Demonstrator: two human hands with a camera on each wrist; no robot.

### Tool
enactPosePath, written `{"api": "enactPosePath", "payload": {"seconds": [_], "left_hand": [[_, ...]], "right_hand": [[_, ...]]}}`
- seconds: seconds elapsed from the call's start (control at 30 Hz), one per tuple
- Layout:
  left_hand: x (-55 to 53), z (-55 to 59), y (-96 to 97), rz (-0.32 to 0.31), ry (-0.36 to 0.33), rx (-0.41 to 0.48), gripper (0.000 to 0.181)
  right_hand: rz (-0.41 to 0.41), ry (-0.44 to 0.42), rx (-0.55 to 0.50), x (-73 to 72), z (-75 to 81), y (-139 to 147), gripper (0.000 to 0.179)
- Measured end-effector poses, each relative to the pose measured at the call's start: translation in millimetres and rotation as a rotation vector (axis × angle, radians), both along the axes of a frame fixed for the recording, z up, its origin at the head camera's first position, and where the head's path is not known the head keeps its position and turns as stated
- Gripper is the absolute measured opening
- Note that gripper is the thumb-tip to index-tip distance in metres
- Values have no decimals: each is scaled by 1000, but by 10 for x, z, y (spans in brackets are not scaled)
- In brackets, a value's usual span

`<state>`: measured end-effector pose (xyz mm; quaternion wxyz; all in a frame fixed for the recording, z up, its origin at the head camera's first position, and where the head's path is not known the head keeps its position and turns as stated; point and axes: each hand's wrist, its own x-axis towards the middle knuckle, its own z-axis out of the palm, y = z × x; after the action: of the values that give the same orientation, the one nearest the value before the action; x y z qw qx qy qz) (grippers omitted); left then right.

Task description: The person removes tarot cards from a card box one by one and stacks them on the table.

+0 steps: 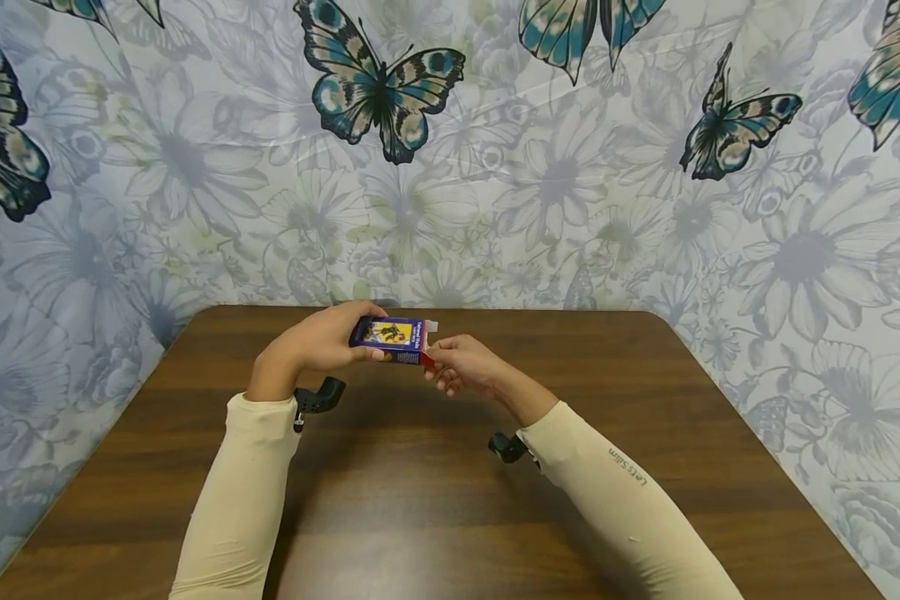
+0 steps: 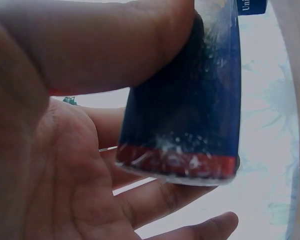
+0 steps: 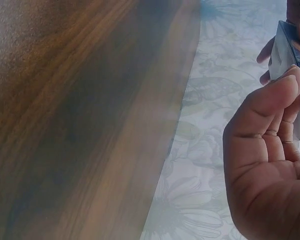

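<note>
"What's being held there?"

"A small dark blue cardboard box (image 1: 401, 357), rectangular, a little left of centre in the head view, near the far edge of the brown wood-grain desk (image 1: 412, 508)."

"How does it look?"

"Its upper face carries a yellow picture panel with a dark figure, and pale print runs along the near side. The left wrist view shows a glossy surface with crinkled highlights and a red band across one end."

"Is it closed?"

"Its right-hand end is open: a whitish flap (image 1: 432, 326) sticks out at the top, and a red flap (image 1: 427, 360) sits lower down."

"And the fingers?"

"Those of the left hand (image 1: 328, 337) are closed about the box's left part, thumb on the near side and others behind. On the right hand (image 1: 467, 365), thumb and forefinger pinch at the red flap, with the remaining fingers loosely curled."

"What's behind?"

"A pale floral cloth (image 1: 555, 183) with teal-and-black butterflies, filling the upper half of the frame."
</note>
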<state>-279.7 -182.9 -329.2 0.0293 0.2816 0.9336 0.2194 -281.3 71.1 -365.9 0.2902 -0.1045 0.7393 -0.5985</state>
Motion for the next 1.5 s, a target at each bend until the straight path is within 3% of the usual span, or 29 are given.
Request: {"api": "enactPosePath", "payload": {"seconds": [0.37, 0.63, 0.9, 1.2, 1.5], "left_hand": [[19, 31, -55, 20, -15, -4, 62], [40, 7, -97, 29, -32, -5, 62], [25, -20, -136, 41, -42, 6, 62], [-101, 34, 22, 5, -48, 0, 61], [-90, 22, -117, 41, -66, -11, 61]], "right_hand": [[-91, 38, -11, -19, -36, 171, 19], [-141, 29, -30, -47, -99, 303, 24], [-252, 16, -126, -95, -80, 442, 12], [-442, 41, -210, -114, -28, 691, 13], [-417, 34, -139, -280, -68, 717, 34]]}}
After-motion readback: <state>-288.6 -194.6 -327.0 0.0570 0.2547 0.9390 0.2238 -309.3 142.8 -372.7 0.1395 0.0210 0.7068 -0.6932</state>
